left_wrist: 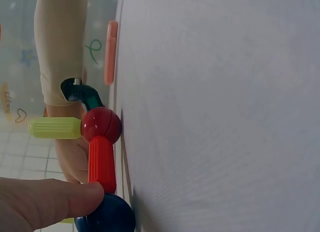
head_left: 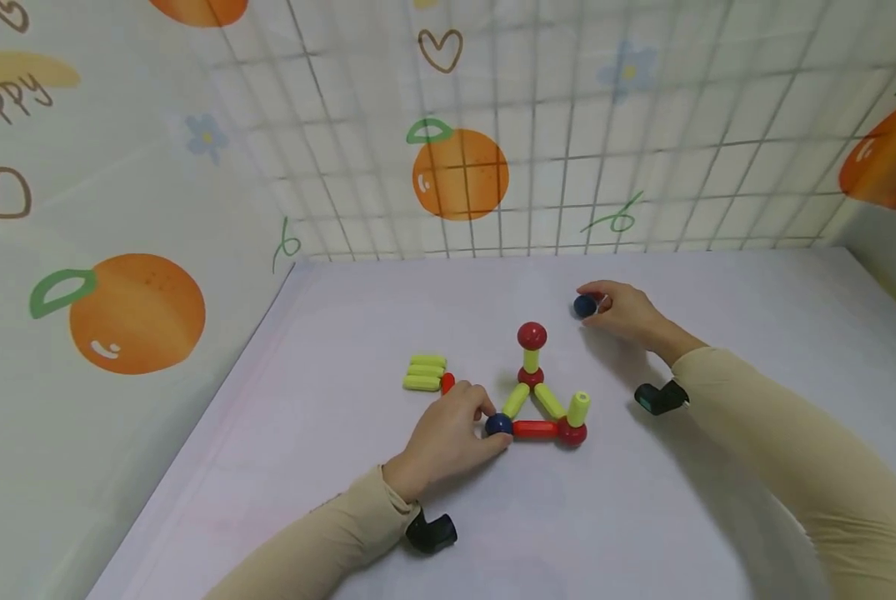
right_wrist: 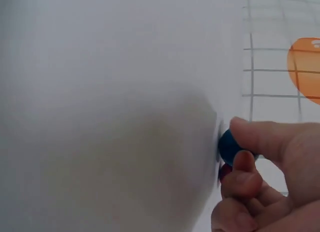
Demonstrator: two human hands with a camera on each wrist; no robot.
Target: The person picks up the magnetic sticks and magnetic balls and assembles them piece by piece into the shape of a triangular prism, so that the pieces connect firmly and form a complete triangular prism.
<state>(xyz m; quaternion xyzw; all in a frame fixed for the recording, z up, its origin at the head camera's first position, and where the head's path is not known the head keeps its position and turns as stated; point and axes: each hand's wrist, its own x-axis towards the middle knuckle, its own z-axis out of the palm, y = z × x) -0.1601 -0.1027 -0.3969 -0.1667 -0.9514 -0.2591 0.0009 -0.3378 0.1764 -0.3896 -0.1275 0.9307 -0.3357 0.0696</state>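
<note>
On the white table stands a triangle of rods and balls. My left hand [head_left: 451, 429] pinches the dark blue ball [head_left: 499, 425] at its left corner. From that ball a red rod [head_left: 535, 429] runs to a red ball [head_left: 572, 432], which carries an upright yellow-green rod [head_left: 579, 408]. Two slanting yellow-green rods meet at the back red ball [head_left: 531, 377], where another upright rod [head_left: 531, 361] bears a larger red ball [head_left: 533, 336]. Farther back, my right hand [head_left: 628, 317] pinches a separate blue ball [right_wrist: 230, 147]; a red ball [right_wrist: 225, 173] shows beside it, partly covered by fingers.
Loose yellow-green rods [head_left: 425, 373] lie side by side left of the triangle. A red rod [head_left: 448, 383] sits next to them, partly hidden by the left hand. A wire grid [head_left: 553, 158] behind printed cloth borders the table's back edge.
</note>
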